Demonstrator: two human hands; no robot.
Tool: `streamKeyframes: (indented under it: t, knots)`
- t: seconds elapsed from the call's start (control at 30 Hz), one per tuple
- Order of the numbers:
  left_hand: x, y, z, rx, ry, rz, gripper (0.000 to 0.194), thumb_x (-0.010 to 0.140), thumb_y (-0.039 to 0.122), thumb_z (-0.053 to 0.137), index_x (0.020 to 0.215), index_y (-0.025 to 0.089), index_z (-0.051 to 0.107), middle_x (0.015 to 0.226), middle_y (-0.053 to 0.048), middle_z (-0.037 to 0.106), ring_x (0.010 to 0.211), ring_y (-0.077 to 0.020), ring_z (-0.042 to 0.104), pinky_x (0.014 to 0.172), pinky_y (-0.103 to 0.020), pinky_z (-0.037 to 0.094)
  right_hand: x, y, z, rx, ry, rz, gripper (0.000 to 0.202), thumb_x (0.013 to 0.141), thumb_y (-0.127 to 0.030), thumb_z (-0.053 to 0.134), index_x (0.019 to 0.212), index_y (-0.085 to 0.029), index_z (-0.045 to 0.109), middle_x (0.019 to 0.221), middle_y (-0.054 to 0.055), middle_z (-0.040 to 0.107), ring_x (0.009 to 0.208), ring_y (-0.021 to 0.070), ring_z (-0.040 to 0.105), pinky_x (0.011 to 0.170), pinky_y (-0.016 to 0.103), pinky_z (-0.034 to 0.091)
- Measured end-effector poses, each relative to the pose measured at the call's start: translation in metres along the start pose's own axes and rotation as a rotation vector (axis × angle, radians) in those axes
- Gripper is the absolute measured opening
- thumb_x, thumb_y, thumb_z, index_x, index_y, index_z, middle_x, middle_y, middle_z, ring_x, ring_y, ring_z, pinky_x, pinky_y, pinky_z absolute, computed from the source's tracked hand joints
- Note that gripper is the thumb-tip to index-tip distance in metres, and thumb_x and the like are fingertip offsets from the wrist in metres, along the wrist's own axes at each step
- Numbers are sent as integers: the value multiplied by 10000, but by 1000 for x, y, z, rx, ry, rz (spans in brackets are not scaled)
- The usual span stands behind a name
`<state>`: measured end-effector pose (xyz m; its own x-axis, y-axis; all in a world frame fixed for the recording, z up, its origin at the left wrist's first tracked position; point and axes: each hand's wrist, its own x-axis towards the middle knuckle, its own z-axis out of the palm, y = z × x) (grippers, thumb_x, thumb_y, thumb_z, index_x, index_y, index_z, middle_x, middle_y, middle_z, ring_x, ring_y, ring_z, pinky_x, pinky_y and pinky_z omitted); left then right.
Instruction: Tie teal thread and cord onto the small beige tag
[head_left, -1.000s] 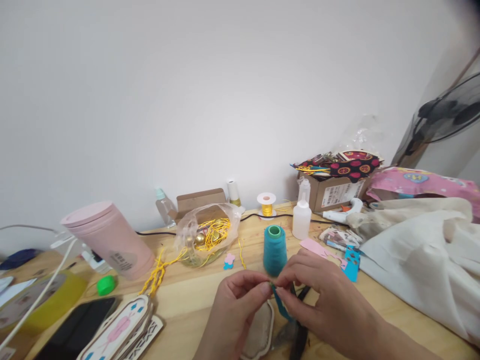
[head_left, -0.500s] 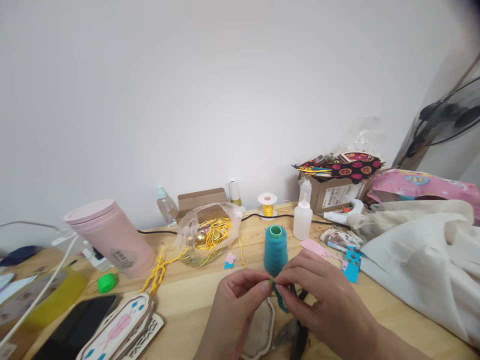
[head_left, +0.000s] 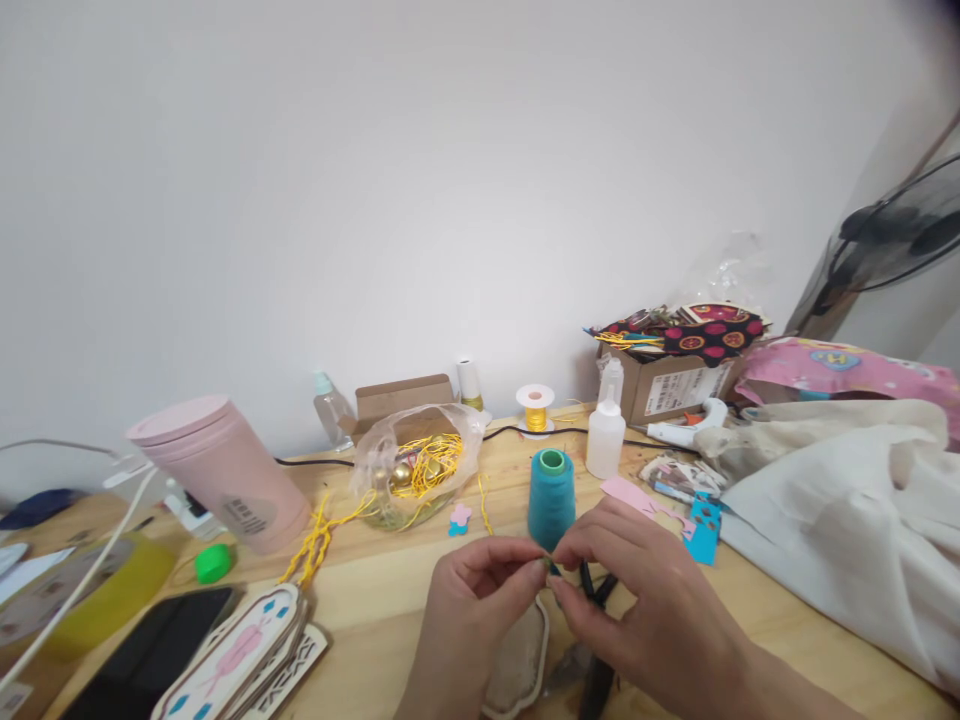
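Fingertips of my left hand (head_left: 487, 610) and my right hand (head_left: 645, 600) meet just in front of a teal thread cone (head_left: 551, 505). Between them they pinch a small bit of teal thread (head_left: 554, 569), mostly covered by the fingers. Below my hands lies a pale wooden plaque (head_left: 519, 665) with a scalloped edge, partly hidden by my left hand. Black-handled scissors (head_left: 598, 680) rest under my right hand, partly covered. A small pink and blue flower cutout (head_left: 460, 519) is on the table beyond my left hand.
Left are a pink tumbler (head_left: 225, 475), a phone (head_left: 154, 655), stacked decorated plaques (head_left: 236, 650) and a yellow tape roll (head_left: 112, 590). Behind stand a plastic bag of yellow cords (head_left: 420, 465), a yellow spool (head_left: 535, 412) and a white bottle (head_left: 605, 442). White cloth (head_left: 855, 530) lies right.
The teal thread loop that hung below my right fingers no longer shows; only a short bit is visible between the fingertips. My right thumb and fingers have shifted slightly.
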<state>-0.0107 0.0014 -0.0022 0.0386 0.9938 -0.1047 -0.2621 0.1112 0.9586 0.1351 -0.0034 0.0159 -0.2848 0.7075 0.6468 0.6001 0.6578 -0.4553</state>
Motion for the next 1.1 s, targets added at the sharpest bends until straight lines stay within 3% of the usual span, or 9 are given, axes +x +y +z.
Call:
streamKeyframes:
  t: [0.27,0.5,0.77,1.1]
  knots:
    - [0,5,4,68,19,32,65,534,116,721,577,160,703,617,-9,701,613,-130,602,603,-187,474,0,2,3,32,-22,72,118,665,-95,507,601,-181,558,575,5,584,571,148,521,516,254,399]
    - [-1,1,0,14,-2,8,71,538,119,726,591,162,706,609,-10,699,602,-129,599,601,-195,472,0,2,3,154,-148,317,102,683,-138,517,619,-184,582,572,-5,562,550,136,528,521,244,419]
    - [0,0,-2,-8,-29,-19,60,559,136,722,609,169,715,617,-8,707,612,-124,604,613,-189,467,2,2,2,267,-228,458,120,716,-177,493,635,-174,582,585,2,585,563,140,538,510,235,427]
    - [1,0,-3,-16,-1,-25,92,552,137,732,636,169,710,625,-7,706,628,-122,606,626,-190,465,3,5,4,340,-209,444,80,727,-153,504,714,-174,580,632,-5,587,577,126,528,510,218,423]
